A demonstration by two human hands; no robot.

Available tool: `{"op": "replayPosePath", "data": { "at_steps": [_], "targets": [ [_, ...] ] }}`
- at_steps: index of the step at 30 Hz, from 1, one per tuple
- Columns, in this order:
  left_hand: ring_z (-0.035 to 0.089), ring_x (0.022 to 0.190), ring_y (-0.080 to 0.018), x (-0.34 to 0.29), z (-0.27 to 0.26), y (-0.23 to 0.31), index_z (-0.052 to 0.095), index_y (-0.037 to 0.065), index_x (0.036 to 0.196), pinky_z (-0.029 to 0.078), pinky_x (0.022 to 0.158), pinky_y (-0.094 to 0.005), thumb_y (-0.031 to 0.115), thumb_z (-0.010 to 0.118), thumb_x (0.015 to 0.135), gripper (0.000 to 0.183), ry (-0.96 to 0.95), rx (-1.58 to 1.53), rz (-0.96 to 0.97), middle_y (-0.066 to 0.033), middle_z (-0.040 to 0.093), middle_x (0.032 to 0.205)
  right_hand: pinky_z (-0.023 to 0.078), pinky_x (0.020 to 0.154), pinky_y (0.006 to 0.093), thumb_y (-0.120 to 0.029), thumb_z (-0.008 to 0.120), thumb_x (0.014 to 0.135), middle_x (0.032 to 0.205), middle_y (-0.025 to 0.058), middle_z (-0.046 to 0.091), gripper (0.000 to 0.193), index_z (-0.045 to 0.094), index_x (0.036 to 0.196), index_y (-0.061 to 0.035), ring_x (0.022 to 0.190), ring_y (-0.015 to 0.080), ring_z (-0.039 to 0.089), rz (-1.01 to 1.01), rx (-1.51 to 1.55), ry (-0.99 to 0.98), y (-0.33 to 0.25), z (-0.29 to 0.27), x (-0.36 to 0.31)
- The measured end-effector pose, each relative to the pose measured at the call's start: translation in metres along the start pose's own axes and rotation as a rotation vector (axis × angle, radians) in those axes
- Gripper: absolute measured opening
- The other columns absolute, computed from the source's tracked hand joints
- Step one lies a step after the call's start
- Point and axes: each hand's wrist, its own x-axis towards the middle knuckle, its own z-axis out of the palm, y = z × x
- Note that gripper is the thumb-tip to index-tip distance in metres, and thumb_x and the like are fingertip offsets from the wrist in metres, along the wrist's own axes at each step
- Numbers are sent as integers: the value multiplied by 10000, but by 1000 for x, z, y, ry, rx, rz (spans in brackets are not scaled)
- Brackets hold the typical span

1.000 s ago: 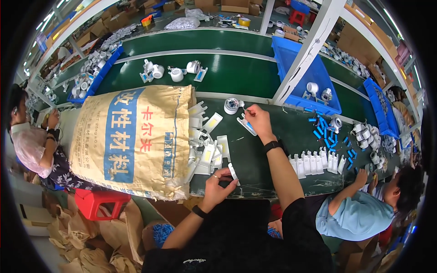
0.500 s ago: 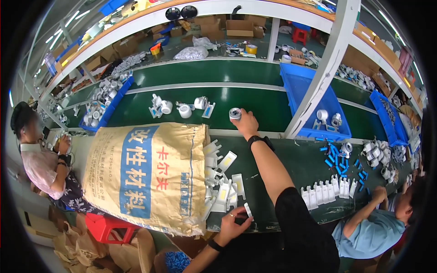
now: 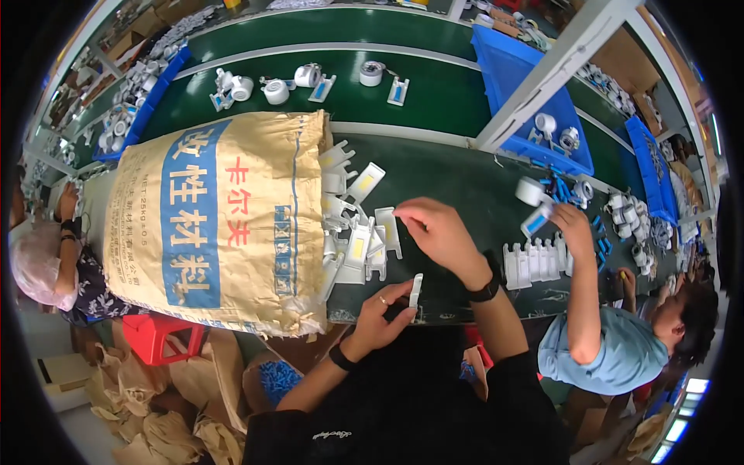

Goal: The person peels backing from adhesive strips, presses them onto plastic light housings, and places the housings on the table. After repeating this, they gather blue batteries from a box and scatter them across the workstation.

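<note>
Our left hand (image 3: 384, 316) pinches a slim white piece (image 3: 416, 291) between thumb and fingers, upright near the bench's front edge. Our right hand (image 3: 446, 232), ahead and to the right of it, has its fingers loosely parted, and we see nothing in its hold.

We judge the piece light, stiff plastic, smooth enough to slip if pinched carelessly; its narrow ends look easiest to crack. We'd hold it by the long sides, off the flat face. The loose white panels (image 3: 385, 222) just left of the right hand look alike, but overlap and may snag.

Left of both hands, the sack (image 3: 201, 217) walls us in. Ahead of the right hand, green bench (image 3: 442, 170) gives room up to a pale rail (image 3: 403, 133). On its right, a row of white parts (image 3: 535, 265) and a co-worker's hand (image 3: 573, 225) limit sideways moves.
</note>
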Motion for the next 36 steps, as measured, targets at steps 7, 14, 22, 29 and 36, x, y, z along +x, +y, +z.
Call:
{"op": "replayPosePath", "data": {
  "at_steps": [7, 14, 22, 29, 36],
  "targets": [
    [676, 1095, -258, -38, -4, 30, 431, 6, 1489, 548, 967, -402, 381, 602, 1022, 623, -267, -813, -538, -191, 637, 1289, 400, 1054, 429, 6, 661, 847, 1397, 85, 596, 469, 671, 1285, -159, 1285, 319, 503, 50, -200, 24, 26, 44, 12],
    [667, 930, -230, -29, -13, 65, 410, 78, 1478, 548, 808, -355, 445, 536, 1040, 585, 46, -1113, -586, -187, 631, 1292, 312, 1068, 461, -43, 713, 811, 1321, 38, 616, 457, 691, 1242, -195, 1274, 303, 462, -113, -482, -185, 59, 49, 56],
    [673, 1060, -255, 5, 8, 50, 438, 74, 1487, 564, 896, -389, 337, 521, 1065, 503, 97, -1235, -540, -172, 575, 1402, 465, 956, 474, -95, 743, 823, 1150, 172, 628, 514, 593, 1311, -34, 1113, 386, 589, 305, -448, -73, 44, -22, -35],
    [644, 1187, -277, 46, 45, 32, 439, 81, 1488, 557, 998, -429, 192, 519, 1071, 439, 32, -1084, -552, -193, 604, 1363, 537, 825, 384, -54, 788, 797, 1048, 57, 690, 249, 742, 1040, -75, 955, 271, 652, -39, -116, 209, -65, -71, -132],
    [654, 1183, -279, 53, 67, 27, 460, 70, 1474, 575, 972, -386, 144, 571, 1044, 450, 4, -991, -639, -232, 611, 1349, 548, 808, 381, -20, 784, 776, 1018, 49, 691, 230, 727, 993, -70, 926, 281, 665, -3, -84, 230, -52, -70, -155]
  ]
}}
